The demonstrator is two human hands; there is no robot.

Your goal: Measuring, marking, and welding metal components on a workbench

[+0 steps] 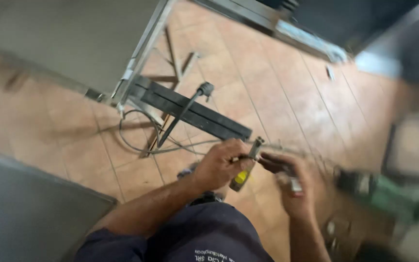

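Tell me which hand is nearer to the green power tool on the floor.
Right. The right hand sits just beside the green power tool, which lies blurred at its outer side. The left hand is farther off, gripping a yellow-handled tool.

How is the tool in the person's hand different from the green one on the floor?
The screwdriver is slim, with a yellow-and-dark handle; the green tool is bulky. The left hand grips the screwdriver, right hand beside it; the green tool lies untouched on the tiles. The screwdriver looks sharp, the green tool blurred.
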